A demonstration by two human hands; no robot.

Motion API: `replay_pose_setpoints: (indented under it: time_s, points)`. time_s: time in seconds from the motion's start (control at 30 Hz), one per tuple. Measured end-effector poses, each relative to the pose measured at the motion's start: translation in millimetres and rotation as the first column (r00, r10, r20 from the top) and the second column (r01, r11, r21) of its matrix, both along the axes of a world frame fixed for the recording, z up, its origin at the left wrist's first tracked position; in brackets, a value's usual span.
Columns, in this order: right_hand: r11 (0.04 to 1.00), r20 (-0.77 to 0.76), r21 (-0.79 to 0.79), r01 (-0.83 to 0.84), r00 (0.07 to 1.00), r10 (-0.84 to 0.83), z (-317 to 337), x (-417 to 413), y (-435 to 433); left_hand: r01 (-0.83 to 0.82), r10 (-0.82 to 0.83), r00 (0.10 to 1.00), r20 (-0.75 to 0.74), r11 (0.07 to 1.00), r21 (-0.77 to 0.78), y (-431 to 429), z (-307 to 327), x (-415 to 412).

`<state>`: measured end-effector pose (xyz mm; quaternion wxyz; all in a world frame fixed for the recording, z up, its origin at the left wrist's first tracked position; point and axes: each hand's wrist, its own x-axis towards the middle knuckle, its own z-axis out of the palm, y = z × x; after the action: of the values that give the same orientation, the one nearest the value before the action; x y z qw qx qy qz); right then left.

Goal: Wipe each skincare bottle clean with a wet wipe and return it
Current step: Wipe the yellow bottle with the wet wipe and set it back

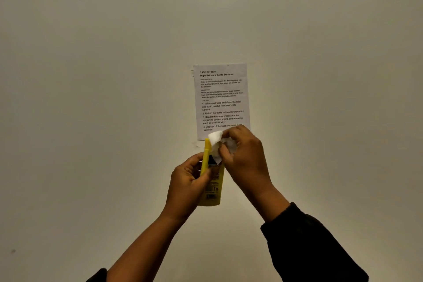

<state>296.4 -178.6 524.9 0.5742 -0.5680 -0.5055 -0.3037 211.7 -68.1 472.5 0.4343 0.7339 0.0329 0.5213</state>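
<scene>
A yellow skincare bottle with a flip cap and a barcode near its bottom is held up in front of the wall. My left hand grips it around the middle from the left. My right hand holds a crumpled white wet wipe and presses it against the bottle's top, by the raised yellow cap. The wipe covers part of the cap end. Both hands are level with my chest, raised in the air.
A printed task sheet is taped to the pale wall right behind the hands. Dark sleeves cover my right forearm and my left elbow. No table or other bottles are in view.
</scene>
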Motion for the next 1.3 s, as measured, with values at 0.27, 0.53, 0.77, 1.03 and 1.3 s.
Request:
replay_pose_setpoints:
  time_s: [0.27, 0.53, 0.77, 1.03, 1.3]
  points:
    - [0.898, -0.55, 0.203, -0.39, 0.714, 0.434, 1, 28, -6, 0.202, -0.199, 0.979, 0.034, 0.96, -0.193, -3, 8, -3]
    - [0.84, -0.538, 0.254, -0.479, 0.652, 0.534, 2, 17, -8, 0.365, -0.386, 0.921, 0.043, 0.822, -0.437, -14, 14, 2]
    - [0.887, -0.474, 0.217, -0.407, 0.75, 0.461, 5, 19, -6, 0.398, -0.428, 0.903, 0.018, 0.824, -0.404, -9, 7, 0]
    - [0.949, -0.35, 0.129, -0.286, 0.882, 0.314, 5, 14, -1, 0.302, -0.323, 0.945, -0.05, 0.921, -0.245, -8, 6, 5]
    - [0.992, -0.161, 0.072, -0.105, 0.98, 0.116, 6, 11, -4, 0.169, -0.175, 0.98, -0.092, 0.983, -0.068, -7, 5, 4]
